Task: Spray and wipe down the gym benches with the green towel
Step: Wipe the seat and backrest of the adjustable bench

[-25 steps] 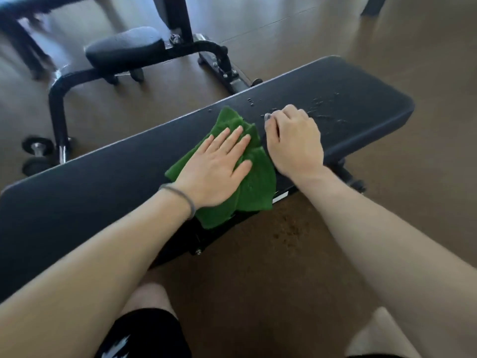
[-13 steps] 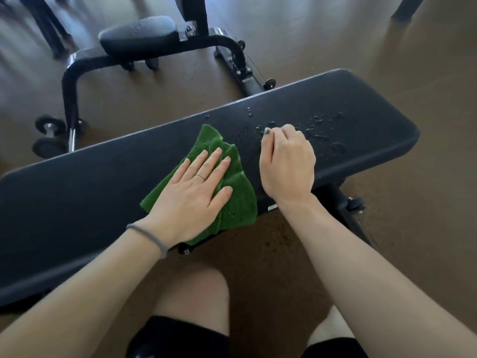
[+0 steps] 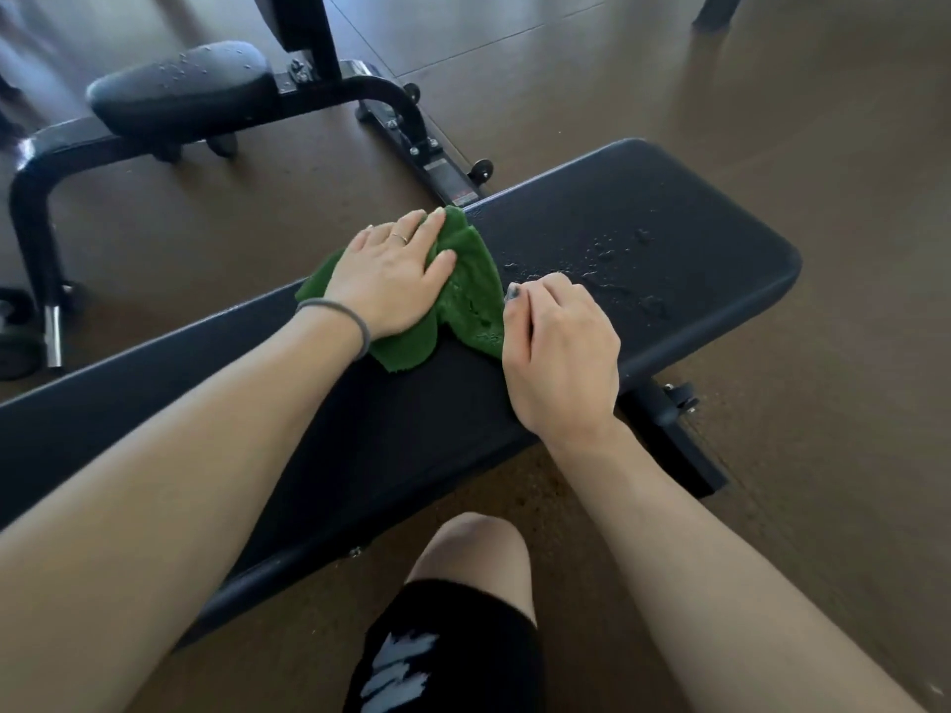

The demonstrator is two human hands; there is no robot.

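Note:
A long black gym bench (image 3: pixel 684 208) runs across the view, with spray droplets (image 3: pixel 617 262) beading on its right part. The green towel (image 3: pixel 471 295) lies bunched on the pad near its far edge. My left hand (image 3: pixel 391 275) presses down on the towel's left half, fingers pointing away and thumb tucked against a fold. My right hand (image 3: pixel 563 352) rests on the pad just right of the towel. Its fingers are curled under and its thumb touches the towel's edge. I see nothing held in it.
Behind stands a second bench with a wet black seat pad (image 3: pixel 180 95) on a curved black frame (image 3: pixel 396 115). A black weight (image 3: pixel 15 347) lies at the far left. The near bench's foot (image 3: pixel 669 429) sticks out at the right. My bare knee (image 3: pixel 473 548) is below the bench.
My left hand has slid the towel from the bench's near edge across to its far edge. My right hand has stayed curled on the pad beside it.

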